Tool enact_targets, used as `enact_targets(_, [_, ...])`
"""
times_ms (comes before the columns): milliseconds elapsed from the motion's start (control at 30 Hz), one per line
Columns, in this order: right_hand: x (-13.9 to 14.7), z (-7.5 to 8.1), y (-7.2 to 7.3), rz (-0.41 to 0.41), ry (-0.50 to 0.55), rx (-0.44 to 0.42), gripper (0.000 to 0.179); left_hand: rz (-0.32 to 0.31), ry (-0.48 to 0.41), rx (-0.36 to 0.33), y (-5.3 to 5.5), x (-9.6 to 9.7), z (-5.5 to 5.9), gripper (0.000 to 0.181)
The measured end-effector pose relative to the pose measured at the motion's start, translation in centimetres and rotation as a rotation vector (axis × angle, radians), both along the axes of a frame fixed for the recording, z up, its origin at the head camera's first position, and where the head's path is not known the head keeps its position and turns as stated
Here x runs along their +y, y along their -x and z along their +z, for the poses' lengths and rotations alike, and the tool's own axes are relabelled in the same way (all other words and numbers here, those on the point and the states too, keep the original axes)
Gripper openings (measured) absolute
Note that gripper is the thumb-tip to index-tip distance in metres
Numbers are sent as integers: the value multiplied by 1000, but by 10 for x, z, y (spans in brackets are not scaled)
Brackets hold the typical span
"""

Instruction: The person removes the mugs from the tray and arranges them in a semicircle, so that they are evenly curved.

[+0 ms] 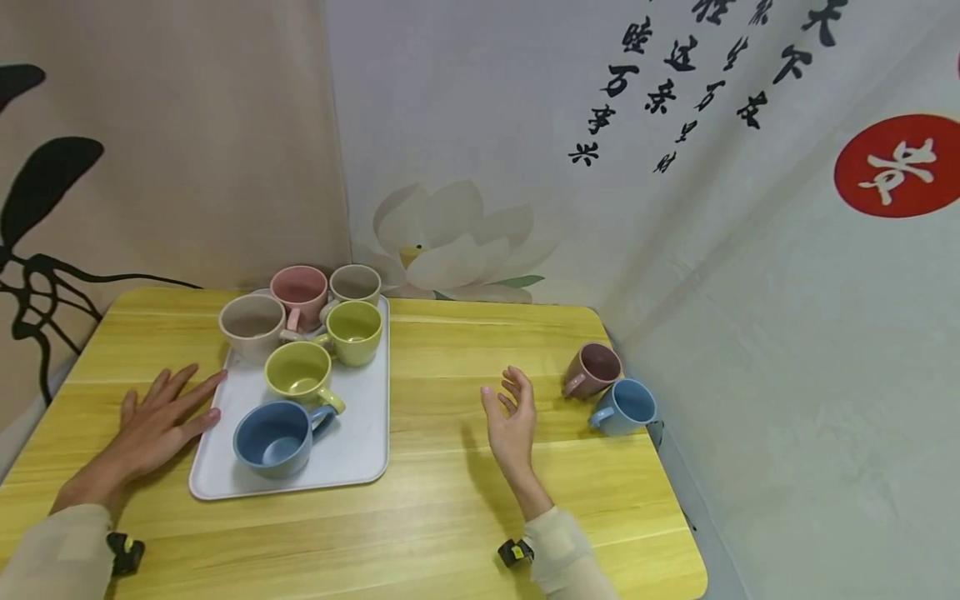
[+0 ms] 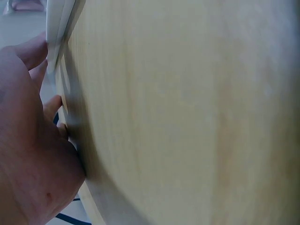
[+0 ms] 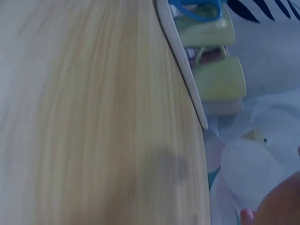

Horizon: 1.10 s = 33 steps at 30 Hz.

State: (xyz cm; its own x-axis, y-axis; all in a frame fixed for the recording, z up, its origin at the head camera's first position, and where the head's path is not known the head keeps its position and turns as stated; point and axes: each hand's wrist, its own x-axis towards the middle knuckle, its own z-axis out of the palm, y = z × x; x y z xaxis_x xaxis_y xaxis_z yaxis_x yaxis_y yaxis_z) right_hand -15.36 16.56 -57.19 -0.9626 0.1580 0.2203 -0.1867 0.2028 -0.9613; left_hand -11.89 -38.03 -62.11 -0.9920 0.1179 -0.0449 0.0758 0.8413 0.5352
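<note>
My left hand (image 1: 161, 421) lies spread beside the white tray (image 1: 356, 450), with its thumb and forefinger at the tray's left edge; the left wrist view shows the same hand (image 2: 33, 140) against the rim. On the tray stand a blue mug (image 1: 274, 442), two yellow-green mugs (image 1: 297, 371) (image 1: 355, 332), a pink mug (image 1: 299, 287) and two greyish mugs (image 1: 252, 327) (image 1: 356, 285). Holding nothing, my right hand (image 1: 512, 421) hovers above the table with loosely bent fingers. To its right are a mauve mug (image 1: 592, 371) and another blue mug (image 1: 627, 408), close together.
The wooden table (image 1: 450, 533) backs onto a printed curtain (image 1: 480, 108) with a lotus and black writing. Another pale cloth (image 1: 795, 333) hangs along the right side. The two right-hand mugs stand near the table's right edge.
</note>
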Motion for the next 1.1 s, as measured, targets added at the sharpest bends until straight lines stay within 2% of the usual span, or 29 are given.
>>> enact_targets(233, [-36, 2, 2, 228, -60, -23, 60, 4, 1, -7, 0, -1, 0, 72])
enact_targets(467, [-66, 3, 1, 380, -110, -47, 61, 7, 3, -15, 0, 0, 0, 73])
enact_targets(767, [-90, 5, 4, 492, -160, -64, 58, 2, 2, 10, -1, 0, -1, 72])
enact_targets(1100, [-112, 6, 12, 588, -180, -132, 55, 10, 11, 1, 1, 0, -1, 72])
